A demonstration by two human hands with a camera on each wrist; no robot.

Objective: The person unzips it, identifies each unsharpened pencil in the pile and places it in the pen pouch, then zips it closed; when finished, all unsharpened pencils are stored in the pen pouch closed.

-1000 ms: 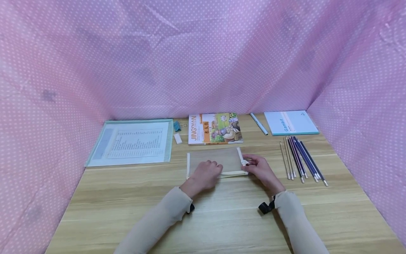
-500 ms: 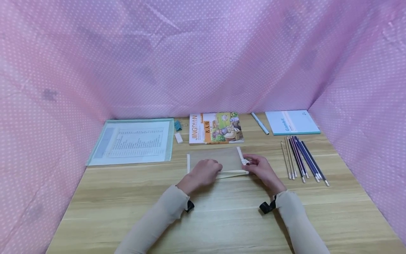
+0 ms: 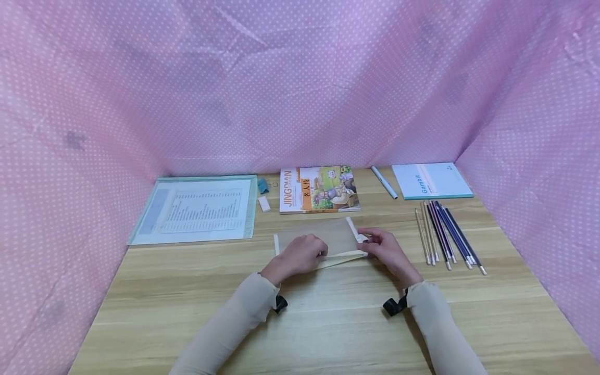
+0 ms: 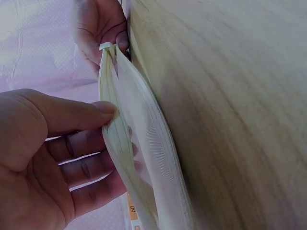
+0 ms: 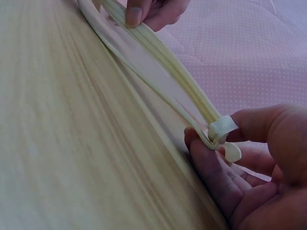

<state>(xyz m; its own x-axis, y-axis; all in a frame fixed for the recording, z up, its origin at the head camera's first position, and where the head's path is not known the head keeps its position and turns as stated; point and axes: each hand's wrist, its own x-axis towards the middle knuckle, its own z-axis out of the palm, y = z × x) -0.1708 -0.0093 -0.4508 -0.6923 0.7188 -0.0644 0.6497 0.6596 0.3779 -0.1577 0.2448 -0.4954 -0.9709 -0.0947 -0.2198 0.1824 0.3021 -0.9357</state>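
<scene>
A see-through mesh zipper pouch (image 3: 323,237) with white trim lies before me at the middle of the table. Its zipper side faces me and gapes, with the two zipper edges apart, as the left wrist view shows. My left hand (image 3: 302,252) pinches the upper zipper edge (image 4: 117,139) between thumb and fingers, the fingers behind the mesh. At the pouch's right corner, my right hand (image 3: 386,252) holds the zipper's end (image 5: 223,128) between thumb and fingers. A small pale pull tab (image 5: 233,152) shows beside those fingers.
Several pencils (image 3: 445,234) lie to the right. Along the back are a teal-edged document folder (image 3: 201,208), a binder clip (image 3: 263,185), an eraser (image 3: 264,203), a picture-covered book (image 3: 320,190), a pen (image 3: 384,182) and a light blue notebook (image 3: 432,181). Pink dotted cloth (image 3: 300,88) encloses the table.
The near zipper edges have come further apart, and the pouch has tilted slightly with its left side shifted left. My left hand has moved a little; the right hand keeps its hold on the corner.
</scene>
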